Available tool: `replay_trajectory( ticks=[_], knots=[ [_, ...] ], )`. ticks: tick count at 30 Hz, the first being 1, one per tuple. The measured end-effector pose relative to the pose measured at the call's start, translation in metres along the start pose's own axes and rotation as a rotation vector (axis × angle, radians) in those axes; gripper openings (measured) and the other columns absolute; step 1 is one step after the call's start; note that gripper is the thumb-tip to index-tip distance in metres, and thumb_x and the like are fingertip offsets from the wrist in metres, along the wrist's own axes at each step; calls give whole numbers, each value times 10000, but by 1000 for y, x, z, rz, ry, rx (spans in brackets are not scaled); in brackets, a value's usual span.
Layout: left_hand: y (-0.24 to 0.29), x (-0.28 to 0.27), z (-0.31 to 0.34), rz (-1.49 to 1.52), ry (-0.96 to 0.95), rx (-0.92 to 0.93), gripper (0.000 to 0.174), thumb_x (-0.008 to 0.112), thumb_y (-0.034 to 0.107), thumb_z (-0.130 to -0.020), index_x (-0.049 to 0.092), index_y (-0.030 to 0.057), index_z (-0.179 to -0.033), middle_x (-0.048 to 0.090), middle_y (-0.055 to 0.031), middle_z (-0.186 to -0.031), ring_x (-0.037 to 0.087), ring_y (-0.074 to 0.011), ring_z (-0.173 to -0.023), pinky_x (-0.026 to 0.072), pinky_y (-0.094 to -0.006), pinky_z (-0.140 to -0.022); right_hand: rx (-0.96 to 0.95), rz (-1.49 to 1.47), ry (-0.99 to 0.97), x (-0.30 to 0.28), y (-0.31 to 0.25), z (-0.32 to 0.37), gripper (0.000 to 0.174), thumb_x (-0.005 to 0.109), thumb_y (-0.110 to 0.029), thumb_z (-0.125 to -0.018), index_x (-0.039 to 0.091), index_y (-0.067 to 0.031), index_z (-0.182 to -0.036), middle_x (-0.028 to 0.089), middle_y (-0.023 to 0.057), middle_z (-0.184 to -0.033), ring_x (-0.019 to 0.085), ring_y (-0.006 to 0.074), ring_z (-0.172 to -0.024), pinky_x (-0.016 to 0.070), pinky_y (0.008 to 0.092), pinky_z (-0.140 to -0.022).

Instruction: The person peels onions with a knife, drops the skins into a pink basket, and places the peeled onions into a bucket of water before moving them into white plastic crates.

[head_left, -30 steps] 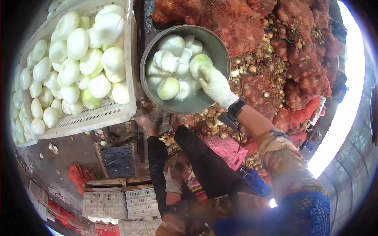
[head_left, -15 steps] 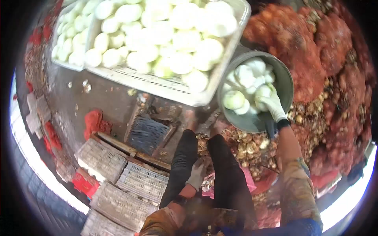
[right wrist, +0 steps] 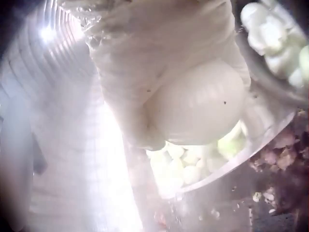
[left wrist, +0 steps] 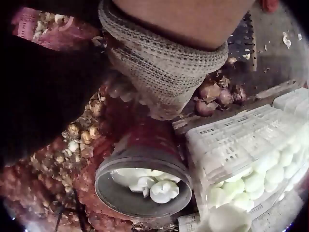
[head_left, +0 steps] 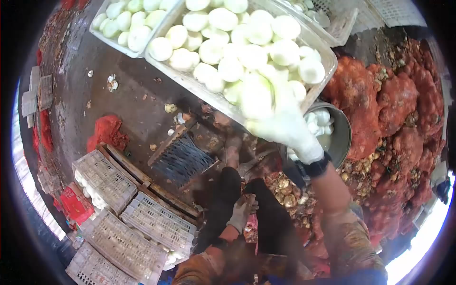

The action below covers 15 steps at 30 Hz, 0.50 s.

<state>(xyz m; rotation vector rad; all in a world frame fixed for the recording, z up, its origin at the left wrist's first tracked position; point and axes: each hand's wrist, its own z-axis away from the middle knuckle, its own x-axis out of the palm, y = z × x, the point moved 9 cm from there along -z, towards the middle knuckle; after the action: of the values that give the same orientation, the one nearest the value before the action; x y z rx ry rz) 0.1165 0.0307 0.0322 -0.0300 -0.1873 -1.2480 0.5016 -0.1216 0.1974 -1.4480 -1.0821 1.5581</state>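
Note:
My right hand (head_left: 292, 130), in a white glove, is over the near edge of the white crate (head_left: 187, 85) of peeled onions. The right wrist view shows its fingers and thumb curled round a large peeled onion (right wrist: 198, 104). Just right of that hand in the head view is the grey pail (head_left: 344, 142), with white peeled onions (head_left: 323, 118) inside. My left hand (head_left: 241, 211), in a knit glove, hangs between the knees with fingers loosely curled and nothing visible in it; its cuff (left wrist: 159, 63) fills the top of the left wrist view.
Red mesh sacks of onions (head_left: 354, 104) are piled at right, with loose unpeeled onions (head_left: 287, 192) below the pail. Upturned white crates (head_left: 156, 218) stand at lower left. A slatted frame (head_left: 183, 159) and a red mesh bag (head_left: 108, 133) lie on the floor.
My right hand has left the pail and moved over the crate with an onion. The head view has turned, so the crate and pail sit farther right. The left hand stays between the knees.

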Motion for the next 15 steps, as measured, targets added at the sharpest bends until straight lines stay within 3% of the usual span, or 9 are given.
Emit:
replay_trajectory(
  ticks=[1, 5, 7, 10, 12, 14, 15],
  knots=[
    [2, 0, 0, 8, -7, 5, 288, 674, 310, -891, 607, 84, -1055, 644, -46, -829, 626, -140, -697, 512, -295, -642, -42, 32, -15, 19, -13, -23, 981, 779, -134, -551, 333, -55, -1421, 451, 240, -1272, 450, 353, -1203, 402, 419, -1009],
    [36, 1, 17, 65, -10, 163, 307, 678, 310, -886, 607, 66, -1057, 648, -60, -832, 637, -151, -708, 517, -298, -641, -59, 407, 48, 75, -30, -100, 906, 743, -244, -611, 351, -83, -1412, 444, 271, -1285, 451, 408, -1188, 416, 459, -974],
    [35, -6, 15, 101, -11, 197, 308, 680, 306, -884, 609, 59, -1052, 647, -63, -828, 638, -153, -709, 518, -299, -637, -95, 610, 64, 104, -5, -124, 850, 712, -286, -668, 353, -101, -1415, 440, 276, -1307, 453, 411, -1198, 421, 473, -959],
    [29, -13, 14, 254, 17, 72, 306, 681, 298, -882, 609, 53, -1051, 644, -65, -822, 634, -152, -703, 515, -294, -631, -217, 949, -208, 164, 68, -135, 747, 631, -330, -774, 345, -105, -1426, 391, 282, -1373, 427, 424, -1234, 392, 514, -973],
    [27, -24, 3, 217, -6, 184, 303, 678, 293, -884, 606, 50, -1051, 642, -66, -819, 633, -153, -695, 515, -289, -623, -32, 765, -213, 171, 92, -132, 719, 591, -350, -820, 327, -100, -1440, 339, 279, -1420, 380, 431, -1277, 354, 534, -1004],
    [23, -23, -6, 259, -36, 208, 307, 677, 291, -884, 604, 46, -1054, 641, -68, -820, 634, -156, -691, 514, -285, -615, -260, 1117, -157, 175, 79, -126, 708, 541, -384, -873, 297, -75, -1461, 311, 262, -1451, 327, 445, -1317, 293, 562, -1042],
    [24, -23, -6, 301, -59, 172, 311, 678, 291, -883, 603, 43, -1055, 641, -70, -823, 636, -158, -690, 514, -284, -611, -318, 1160, -148, 174, 75, -121, 696, 535, -384, -881, 305, -70, -1458, 330, 268, -1437, 351, 446, -1292, 293, 568, -1040]
  ],
)
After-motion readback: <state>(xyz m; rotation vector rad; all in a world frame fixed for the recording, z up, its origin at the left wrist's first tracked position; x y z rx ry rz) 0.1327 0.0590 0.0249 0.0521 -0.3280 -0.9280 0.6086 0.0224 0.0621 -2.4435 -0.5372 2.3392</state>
